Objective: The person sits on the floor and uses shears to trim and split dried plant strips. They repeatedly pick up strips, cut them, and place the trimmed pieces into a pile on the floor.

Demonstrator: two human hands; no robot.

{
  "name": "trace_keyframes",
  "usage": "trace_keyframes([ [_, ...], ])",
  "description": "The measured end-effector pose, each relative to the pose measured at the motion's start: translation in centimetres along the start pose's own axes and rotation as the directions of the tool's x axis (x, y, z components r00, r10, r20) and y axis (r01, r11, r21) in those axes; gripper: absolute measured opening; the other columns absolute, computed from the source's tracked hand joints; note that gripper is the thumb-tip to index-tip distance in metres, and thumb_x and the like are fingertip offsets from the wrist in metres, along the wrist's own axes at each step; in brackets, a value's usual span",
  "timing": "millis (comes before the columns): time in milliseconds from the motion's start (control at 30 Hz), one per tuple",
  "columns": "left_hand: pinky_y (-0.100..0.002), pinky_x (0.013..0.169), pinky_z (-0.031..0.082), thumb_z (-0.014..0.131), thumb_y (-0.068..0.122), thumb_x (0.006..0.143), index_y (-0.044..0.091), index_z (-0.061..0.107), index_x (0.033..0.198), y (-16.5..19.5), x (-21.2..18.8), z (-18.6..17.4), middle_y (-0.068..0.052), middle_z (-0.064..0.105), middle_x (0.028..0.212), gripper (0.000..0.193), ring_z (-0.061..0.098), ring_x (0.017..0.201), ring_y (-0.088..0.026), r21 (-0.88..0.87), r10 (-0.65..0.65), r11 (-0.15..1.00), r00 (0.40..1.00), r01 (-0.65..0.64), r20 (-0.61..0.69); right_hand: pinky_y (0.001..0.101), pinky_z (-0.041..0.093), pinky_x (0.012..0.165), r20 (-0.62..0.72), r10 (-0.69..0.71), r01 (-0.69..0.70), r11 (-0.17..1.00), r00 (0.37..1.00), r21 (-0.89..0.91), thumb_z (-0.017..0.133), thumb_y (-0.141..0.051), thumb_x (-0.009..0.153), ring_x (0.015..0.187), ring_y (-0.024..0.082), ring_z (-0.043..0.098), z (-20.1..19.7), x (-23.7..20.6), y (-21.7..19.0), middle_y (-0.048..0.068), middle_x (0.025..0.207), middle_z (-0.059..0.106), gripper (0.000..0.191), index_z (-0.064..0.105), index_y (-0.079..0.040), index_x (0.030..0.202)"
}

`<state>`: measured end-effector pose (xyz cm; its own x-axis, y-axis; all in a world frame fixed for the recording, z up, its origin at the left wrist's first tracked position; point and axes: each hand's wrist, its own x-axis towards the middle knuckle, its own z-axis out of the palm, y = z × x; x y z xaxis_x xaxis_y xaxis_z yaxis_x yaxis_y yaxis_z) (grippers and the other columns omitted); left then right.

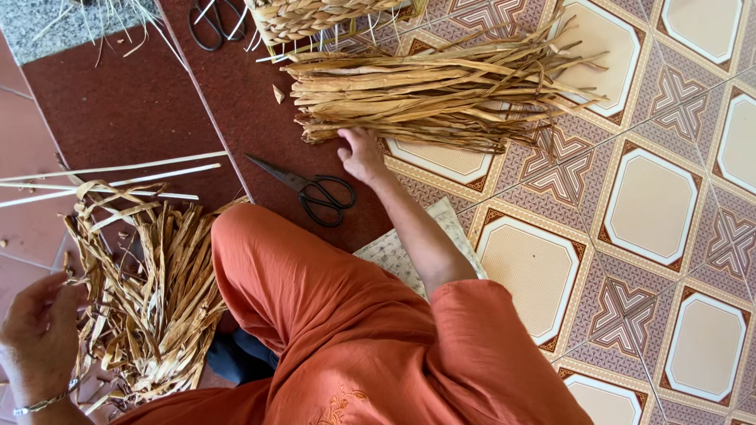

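Reaching w/ right hand (361, 155) to the bundle of dried leaf strips (441, 94) on tiled floor (654, 205), fingers curl on its near edge; real grip or only touch, cannot tell. Left hand (38, 334) is open, holds nothing, beside a second strip pile (150, 299). Black scissors (311, 190) lie just beside right wrist, on the red mat (134, 102).

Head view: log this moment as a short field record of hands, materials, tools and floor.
Right hand: fingers on the near edge of the long bundle of dried tan leaf strips
Left hand: open, beside the loose heap of dried tan strips
Tools: black-handled scissors on the dark red mat
Floor: patterned beige and brown tiles
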<state>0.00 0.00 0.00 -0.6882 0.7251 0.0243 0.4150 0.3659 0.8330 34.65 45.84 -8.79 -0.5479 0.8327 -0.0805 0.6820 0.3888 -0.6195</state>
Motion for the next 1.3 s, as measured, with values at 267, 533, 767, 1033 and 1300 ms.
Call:
trace_keyframes([
  [267,-0.025,0.087,0.055,0.07,0.007,0.114,-0.007,0.065,0.124,-2.1,0.3,-0.1,-0.015,0.074,0.107,0.017,0.07,0.097,-0.015,0.19,0.021,0.982,0.999,-0.015,-0.032,0.035,0.056,0.081,-0.322,-0.304,0.367,0.916,0.897,0.159,0.075,-0.011,0.092,0.087,0.023,0.07,2.9,-7.3,-1.6,0.006,0.093,0.075,0.007,0.075,-0.007,0.098],
  [533,-0.037,0.075,0.054,0.075,0.018,0.102,0.005,0.078,0.111,-1.5,0.7,-0.7,-0.014,0.073,0.089,0.016,0.067,0.077,-0.02,0.412,-0.084,0.889,0.955,0.201,-0.285,0.0213,0.053,0.066,0.032,-0.388,0.256,0.665,0.921,0.701,0.07,-0.006,0.101,0.073,0.006,0.062,4.1,-9.8,-14.9,0.002,0.088,0.072,0.009,0.073,-0.003,0.109],
  [767,-0.032,0.072,0.059,0.077,0.015,0.094,0.007,0.077,0.106,-5.0,0.0,-0.8,-0.009,0.078,0.093,0.014,0.074,0.078,-0.015,0.197,-0.147,0.951,0.912,0.236,-0.384,0.0215,0.054,0.069,0.289,-0.516,-0.06,0.414,0.806,0.908,0.066,-0.01,0.107,0.076,0.007,0.063,13.3,-10.9,-24.5,0.005,0.09,0.073,0.013,0.073,-0.002,0.115],
  [1033,-0.039,0.081,0.058,0.069,0.015,0.088,0.014,0.08,0.093,-9.0,-3.1,6.4,-0.01,0.077,0.091,0.012,0.073,0.079,-0.024,0.156,-0.541,0.795,0.802,0.585,-0.253,0.021,0.054,0.053,0.63,-0.272,-0.431,0.533,0.728,0.728,0.069,-0.015,0.1,0.06,0.006,0.064,21.0,-8.1,-25.0,0.004,0.082,0.074,0.013,0.073,-0.005,0.107],
  [1300,-0.055,0.104,0.038,0.069,0.018,0.087,0.01,0.069,0.112,-7.6,-6.8,13.9,-0.012,0.056,0.129,0.027,0.046,0.124,-0.031,0.671,-0.39,0.645,0.913,0.366,-0.123,0.0208,0.053,0.053,0.632,-0.279,-0.428,0.536,0.723,0.727,0.071,-0.016,0.1,0.059,0.006,0.062,23.2,-7.7,-24.6,0.004,0.082,0.073,0.014,0.073,-0.005,0.107],
])
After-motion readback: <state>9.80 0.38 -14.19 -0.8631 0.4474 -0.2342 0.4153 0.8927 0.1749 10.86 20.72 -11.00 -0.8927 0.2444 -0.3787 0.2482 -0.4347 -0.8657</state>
